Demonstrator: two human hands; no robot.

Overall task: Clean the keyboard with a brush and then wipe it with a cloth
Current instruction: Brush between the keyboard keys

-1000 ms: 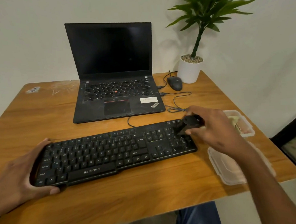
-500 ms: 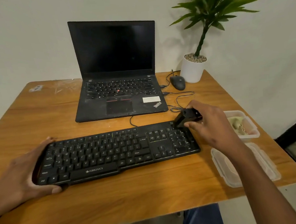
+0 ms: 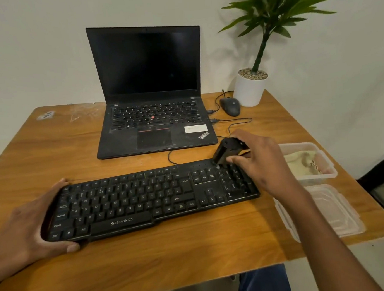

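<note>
A black Zebronics keyboard lies across the wooden table. My left hand grips its left end, thumb on the near edge and fingers round the far edge. My right hand holds a small black brush, whose bristles touch the far right corner of the keyboard above the number pad. A pale cloth lies in an open clear plastic container to the right of the keyboard.
A black laptop stands open behind the keyboard, with a wired mouse and a potted plant at the back right. The container's clear lid lies near the table's right front edge. Cables trail between laptop and keyboard.
My right hand has drawn the brush from the middle of the number pad to the keyboard's far right corner. My left hand has kept its hold on the left end.
</note>
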